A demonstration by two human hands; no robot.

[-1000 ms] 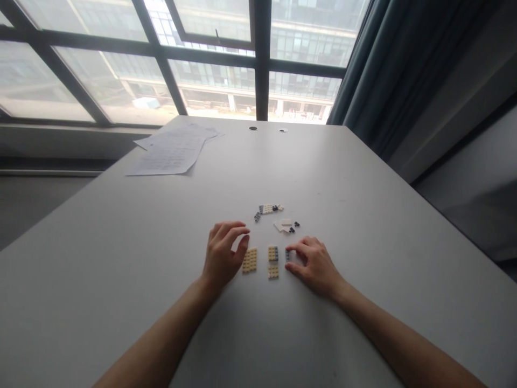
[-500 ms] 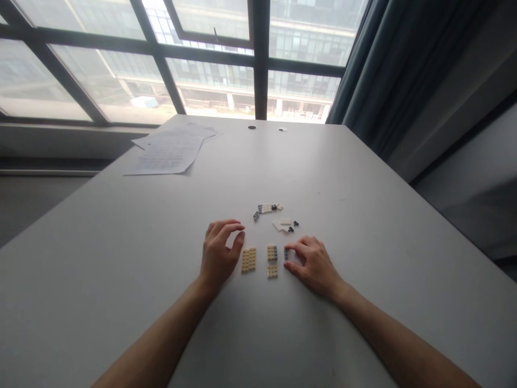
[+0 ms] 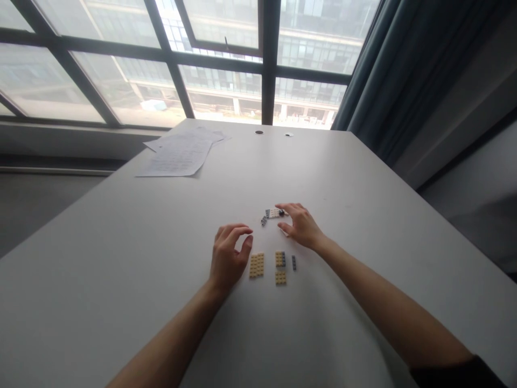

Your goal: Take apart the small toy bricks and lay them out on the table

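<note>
So the little studded bricks are lying on the white table (image 3: 242,345), in a few small groups around the middle. At the far end there's a white studded row (image 3: 273,214) with a grey bit at its left end, and a small black piece (image 3: 281,213) sits at its right end. The right hand (image 3: 302,226) is right over that end, thumb and index spread apart; can't tell if a fingertip is actually touching anything. Whatever's under the palm is mostly hidden. A loose grey piece (image 3: 264,221) is just nearer than the row, on its left.

Closer in, a tan plate group (image 3: 257,265) lies just beside the left hand (image 3: 228,256), whose thumb and index are curled with a gap between them, pinching nothing. To the right of that there's a tan-and-grey block (image 3: 280,259), a smaller tan plate (image 3: 280,278) just nearer than it, and a narrow grey strip (image 3: 294,262) off to the right.

Further out: printed papers (image 3: 175,156) at far left, two round fittings (image 3: 259,132) near the far edge, big window (image 3: 226,91) behind, dark curtain (image 3: 379,81) on the right.
</note>
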